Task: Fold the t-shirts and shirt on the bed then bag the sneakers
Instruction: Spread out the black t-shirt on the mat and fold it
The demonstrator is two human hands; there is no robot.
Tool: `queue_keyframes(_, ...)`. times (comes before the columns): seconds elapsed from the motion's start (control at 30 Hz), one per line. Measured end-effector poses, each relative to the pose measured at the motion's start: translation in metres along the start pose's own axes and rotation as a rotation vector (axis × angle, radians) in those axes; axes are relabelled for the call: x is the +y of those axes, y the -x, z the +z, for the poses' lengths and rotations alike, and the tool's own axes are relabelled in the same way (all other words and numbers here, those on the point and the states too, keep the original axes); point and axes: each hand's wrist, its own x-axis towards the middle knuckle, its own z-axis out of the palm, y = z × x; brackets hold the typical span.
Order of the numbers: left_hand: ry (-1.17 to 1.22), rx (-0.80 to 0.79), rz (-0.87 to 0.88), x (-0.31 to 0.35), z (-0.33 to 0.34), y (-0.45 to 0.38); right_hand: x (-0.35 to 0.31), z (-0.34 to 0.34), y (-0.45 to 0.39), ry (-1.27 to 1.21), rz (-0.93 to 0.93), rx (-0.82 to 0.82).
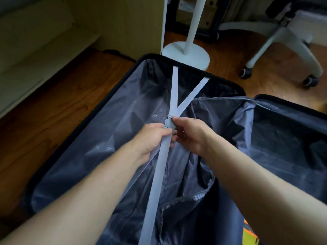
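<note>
An open suitcase [99, 110] with a black rim and grey lining lies flat on the wooden floor below me. Pale grey elastic straps [174, 89] cross its left half and meet at a small buckle [168, 122] in the middle. My left hand [152, 140] grips the near strap just below the buckle. My right hand [190, 133] pinches the buckle from the right side. No t-shirts, shirt or sneakers are in view.
A white lamp stand base [185, 53] stands just beyond the suitcase. An office chair with white legs and castors [276, 50] is at the back right. A pale wooden cabinet [53, 32] lines the left. The suitcase's other half [292, 138] lies to the right.
</note>
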Motion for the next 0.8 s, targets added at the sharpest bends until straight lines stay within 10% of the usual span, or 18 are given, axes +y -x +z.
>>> queue_keyframes(0.63,-0.126,0.268,-0.149,-0.044,-0.042,0.002,-0.055,-0.003,-0.017,-0.018,0.142,0.08)
queue_keyframes(0.73,-0.496,0.428,-0.227,-0.053,-0.06,0.002,-0.04,0.002,-0.028,-0.024,-0.016,0.225)
queue_keyframes(0.8,-0.873,0.477,-0.292,-0.059,-0.069,0.013,-0.016,-0.012,-0.027,0.536,-0.01,0.318)
